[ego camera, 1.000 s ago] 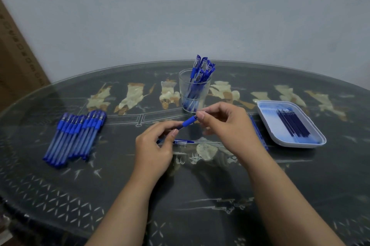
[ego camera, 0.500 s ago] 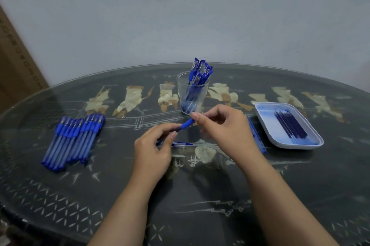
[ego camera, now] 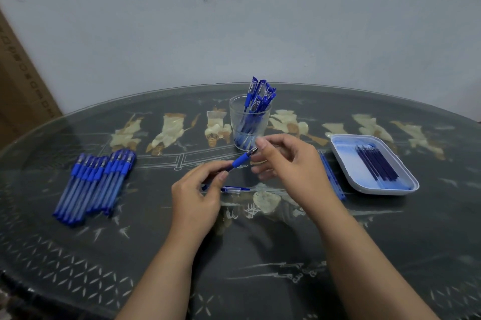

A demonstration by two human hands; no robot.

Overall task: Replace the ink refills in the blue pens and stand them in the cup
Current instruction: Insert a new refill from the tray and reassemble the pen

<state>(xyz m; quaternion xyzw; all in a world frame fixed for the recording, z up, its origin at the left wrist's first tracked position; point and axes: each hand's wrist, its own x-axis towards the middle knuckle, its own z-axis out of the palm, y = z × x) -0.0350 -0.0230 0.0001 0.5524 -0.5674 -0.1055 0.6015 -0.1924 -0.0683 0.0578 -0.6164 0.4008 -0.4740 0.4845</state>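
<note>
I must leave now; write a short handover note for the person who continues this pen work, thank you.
Left hand: grips the blue-gripped pen, metal tip pointing away.
Right hand: fingers loose beside that tip, apparently holding nothing.
Done: several capped blue pens stand in the clear glass cup.
Left to do: the row of blue pens lying at left; dark refills wait in the white plastic tray; a loose pen cap lies on the table.
</note>
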